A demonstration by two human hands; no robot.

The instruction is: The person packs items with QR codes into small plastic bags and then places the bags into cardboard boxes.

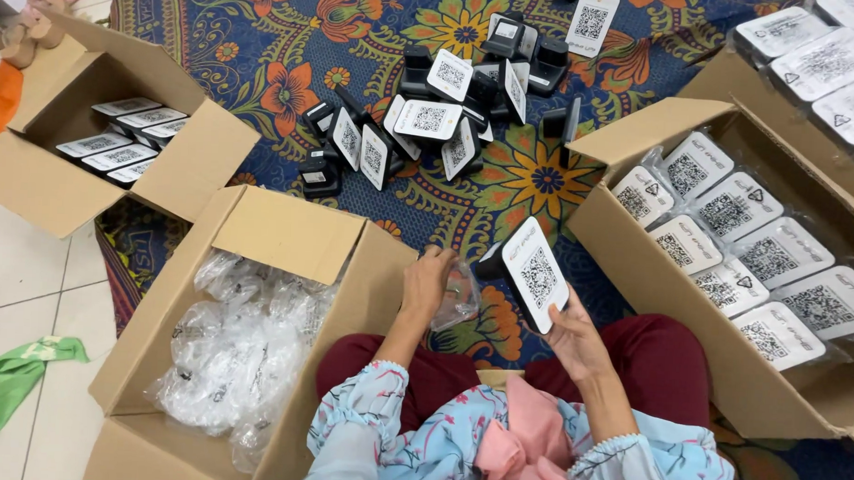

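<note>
The patterned floral mat (292, 46) covers the floor under all items. Three open cardboard boxes stand on it. The right box (634, 266) holds white-faced code stands, each wrapped in clear plastic, lying flat in rows. The near-left box (285, 235) holds a loose heap of empty clear plastic bags (234, 347). The far-left box (179, 170) holds a few more white-faced stands laid flat. A pile of unwrapped black stands (431, 117) with white code panels lies on the mat between the boxes, tipped at various angles.

Right hand (575, 342): fingers curled around the lower edge of one code stand (532, 272), gripping it from below. The stand is held above the lap, just left of the right box, tilted with its white panel facing up toward the camera. The panel is a rounded rectangle with a square code pattern; a black base shows at its upper-left edge.

Left hand (427, 280): fingers bent and closed on a crumpled clear plastic bag (458, 298), at the corner of the near-left box, near the held stand.
</note>
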